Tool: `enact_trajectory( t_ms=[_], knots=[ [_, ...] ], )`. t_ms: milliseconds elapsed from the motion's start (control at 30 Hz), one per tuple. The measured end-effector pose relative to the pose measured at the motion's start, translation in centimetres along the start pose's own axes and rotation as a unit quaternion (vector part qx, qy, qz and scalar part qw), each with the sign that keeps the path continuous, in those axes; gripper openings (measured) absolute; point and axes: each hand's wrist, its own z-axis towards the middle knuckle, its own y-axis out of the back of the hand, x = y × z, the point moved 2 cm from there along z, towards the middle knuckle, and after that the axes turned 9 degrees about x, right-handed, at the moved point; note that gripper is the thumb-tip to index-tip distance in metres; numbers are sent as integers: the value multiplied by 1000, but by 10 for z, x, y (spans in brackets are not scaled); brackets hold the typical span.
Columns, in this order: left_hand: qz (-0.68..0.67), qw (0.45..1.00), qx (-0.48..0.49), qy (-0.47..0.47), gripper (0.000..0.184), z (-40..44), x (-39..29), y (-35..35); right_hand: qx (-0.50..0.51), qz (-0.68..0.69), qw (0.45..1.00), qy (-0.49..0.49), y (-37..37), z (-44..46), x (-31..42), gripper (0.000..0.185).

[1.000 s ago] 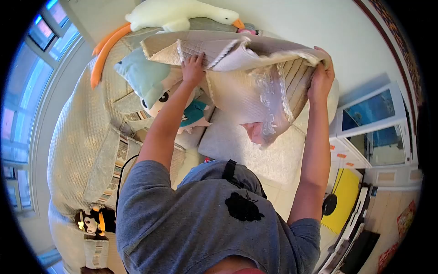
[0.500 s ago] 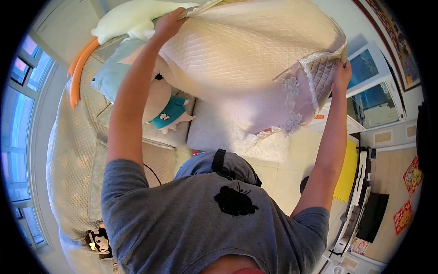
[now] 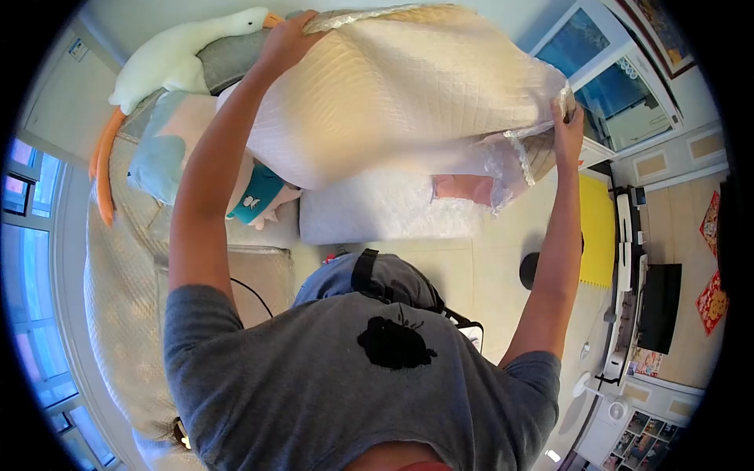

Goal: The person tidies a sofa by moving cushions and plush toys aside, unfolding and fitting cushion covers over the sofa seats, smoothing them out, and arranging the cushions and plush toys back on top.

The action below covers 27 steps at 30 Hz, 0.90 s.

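A cream quilted sofa cover with a lace-trimmed edge is stretched in the air between my hands, above the sofa seat. At the upper left, my left hand is closed round one end of its edge, near the beak of a white goose plush. My right hand grips the lace corner on the other side. Lace and a pinkish patch hang below that corner. The cover hides part of the sofa behind it.
Left of the cover are a pale blue cushion and a plush in a teal garment. Quilted fabric covers the sofa's left side. A yellow mat and a dark television are at the right.
The cover's far edge and right corner have come lower in view, and its hanging folds have shifted. More of the sofa seat and the goose's head now show. Both hands keep their grip.
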Motion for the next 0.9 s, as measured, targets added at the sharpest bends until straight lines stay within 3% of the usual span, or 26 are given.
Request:
enact_trajectory(
  t_ms=[33, 100, 167, 233, 300, 433, 500, 600, 700, 767, 833, 900],
  knots=[
    [-27, 999, 14, 17, 37, -4, -7, -8, 6, -90, 994, 60, 3, -5, -2, 65],
    [-52, 997, 28, 41, 39, -15, -15, -24, 20, -121, 992, 26, 20, -32, 8, 68],
    [15, 1000, -8, -17, 41, -35, -13, -52, 23, -242, 970, -1, 29, -48, -4, 61],
    [-84, 991, 103, -2, 45, -73, -9, -84, 106, -244, 962, -58, 39, -68, -18, 51],
    [-141, 976, 166, -10, 49, -123, -22, -110, 113, -248, 962, -10, 40, -92, -60, 42],
    [-78, 965, 249, -16, 45, -239, -7, -185, 215, -187, 957, -48, 31, -151, -151, 41],
    [-89, 943, 318, 37, 45, -283, -13, -199, 286, -163, 937, -117, 21, -177, -175, 40],
    [-80, 905, 398, 127, 41, -324, -24, -206, 317, -111, 935, -116, 8, -202, -188, 38],
    [-93, 904, 367, 198, 36, -356, -18, -205, 358, -127, 912, -157, -4, -216, -194, 35],
    [-101, 907, 340, 228, 33, -379, -5, -205, 390, -86, 908, -129, -10, -224, -202, 35],
    [-79, 926, 276, 245, 32, -408, -1, -194, 426, -144, 889, -82, -15, -233, -213, 35],
    [-65, 902, 303, 302, 34, -435, 0, -192, 468, -151, 867, -76, -18, -237, -214, 35]
  ],
)
